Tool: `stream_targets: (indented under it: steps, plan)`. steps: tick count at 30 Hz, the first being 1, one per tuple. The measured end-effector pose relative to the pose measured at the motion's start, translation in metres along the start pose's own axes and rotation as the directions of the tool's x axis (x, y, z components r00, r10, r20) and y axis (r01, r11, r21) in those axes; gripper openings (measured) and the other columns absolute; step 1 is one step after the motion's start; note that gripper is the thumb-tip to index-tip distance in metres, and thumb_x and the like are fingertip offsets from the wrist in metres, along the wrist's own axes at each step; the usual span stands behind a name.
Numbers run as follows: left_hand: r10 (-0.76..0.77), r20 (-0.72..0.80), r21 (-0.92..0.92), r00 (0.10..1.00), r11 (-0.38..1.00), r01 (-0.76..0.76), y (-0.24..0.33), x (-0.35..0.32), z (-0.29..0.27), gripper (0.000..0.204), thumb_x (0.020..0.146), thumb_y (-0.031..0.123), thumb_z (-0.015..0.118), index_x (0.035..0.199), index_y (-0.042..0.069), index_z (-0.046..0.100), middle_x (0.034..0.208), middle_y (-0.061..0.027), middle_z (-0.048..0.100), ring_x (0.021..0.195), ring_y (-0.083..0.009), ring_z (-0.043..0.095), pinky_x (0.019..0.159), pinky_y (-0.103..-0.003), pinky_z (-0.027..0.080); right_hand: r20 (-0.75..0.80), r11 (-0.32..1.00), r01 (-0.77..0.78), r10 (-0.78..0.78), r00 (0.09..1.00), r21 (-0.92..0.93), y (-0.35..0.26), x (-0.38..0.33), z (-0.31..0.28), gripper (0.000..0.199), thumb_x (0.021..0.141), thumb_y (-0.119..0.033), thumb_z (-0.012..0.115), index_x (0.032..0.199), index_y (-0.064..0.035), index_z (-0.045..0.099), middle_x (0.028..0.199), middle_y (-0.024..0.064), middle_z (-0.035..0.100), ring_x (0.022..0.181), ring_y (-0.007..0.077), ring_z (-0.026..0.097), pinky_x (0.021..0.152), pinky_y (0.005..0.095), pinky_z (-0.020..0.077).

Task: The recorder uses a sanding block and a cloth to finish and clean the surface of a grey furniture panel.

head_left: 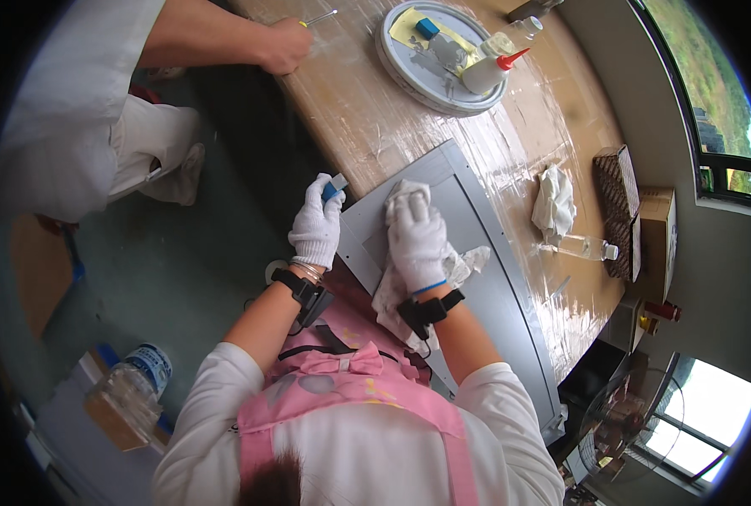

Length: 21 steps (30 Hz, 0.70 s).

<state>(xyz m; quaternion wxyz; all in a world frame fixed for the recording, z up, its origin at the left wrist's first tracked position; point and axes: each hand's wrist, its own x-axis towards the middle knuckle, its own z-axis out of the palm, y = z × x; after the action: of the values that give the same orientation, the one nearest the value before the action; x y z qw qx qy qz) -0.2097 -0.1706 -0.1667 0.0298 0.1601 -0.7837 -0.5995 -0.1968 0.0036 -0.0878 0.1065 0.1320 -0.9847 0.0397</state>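
Observation:
My left hand [316, 226], in a white knit glove, is closed around a small blue block with a pale grey end [335, 185], beside the corner of a flat grey panel [477, 253]. Under my right hand [418, 240], also gloved, a crumpled white cloth [392, 287] is pressed against the panel's face; its loose folds spread below and to the right of the hand. The panel has a raised border with small holes. It lies partly on the table and reaches back toward my body.
A film-covered table [367, 110] holds a round grey lid [401, 72] with another blue block [427, 29] and a red-tipped bottle [487, 74]. At right are a white rag [554, 202] and a clear bottle [586, 247]. Another person's hand [288, 45] holds a screwdriver [321, 17].

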Motion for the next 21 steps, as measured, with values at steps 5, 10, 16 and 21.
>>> stream_targets:
  steps: [5,10,16,21]
  plan:
    - [-0.027,0.009,-0.002,1.0,1.0,0.027,0.008,-0.003,-0.002,0.039,0.097,0.022,0.062,0.135,0.016,0.052,0.099,-0.0138,0.073,0.088,-0.0322,0.071,0.078,-0.043,0.056,0.008,0.99,0.137,-0.138,0.99,0.036,-0.03,-0.037,0.003,0.034,0.081,-0.021,0.064,0.112,-0.0083,0.066,0.105,0.011,0.06,0.085,0.0291,0.061,0.074,0.0444,0.0507]
    - [0.03,0.029,-0.045,0.999,0.999,-0.028,0.01,-0.003,-0.004,0.04,0.097,0.02,0.062,0.135,0.015,0.051,0.1,-0.0142,0.072,0.089,-0.0316,0.071,0.079,-0.042,0.056,0.017,0.977,-0.212,0.213,0.977,-0.02,0.034,0.028,0.015,0.023,0.089,-0.022,0.057,0.105,-0.008,0.064,0.102,0.0127,0.061,0.087,0.0329,0.061,0.07,0.0471,0.0492]
    - [0.021,0.069,0.118,0.997,0.993,-0.029,0.018,-0.001,-0.008,0.042,0.096,0.016,0.062,0.136,0.014,0.05,0.105,-0.0156,0.072,0.093,-0.0318,0.071,0.081,-0.043,0.056,0.097,0.992,-0.028,0.04,0.994,-0.124,-0.023,-0.014,0.016,0.034,0.086,-0.02,0.057,0.117,-0.007,0.061,0.11,0.014,0.06,0.094,0.0311,0.063,0.074,0.0445,0.0505]
    - [0.088,0.078,0.139,0.993,0.985,-0.099,0.025,-0.003,-0.013,0.043,0.095,0.011,0.062,0.136,0.013,0.05,0.106,-0.0147,0.071,0.093,-0.0287,0.071,0.084,-0.041,0.055,0.193,0.891,-0.443,0.453,0.87,-0.099,0.073,0.053,0.004,0.026,0.097,-0.021,0.05,0.114,-0.0026,0.059,0.107,0.0171,0.061,0.098,0.0349,0.061,0.081,0.0443,0.0524]
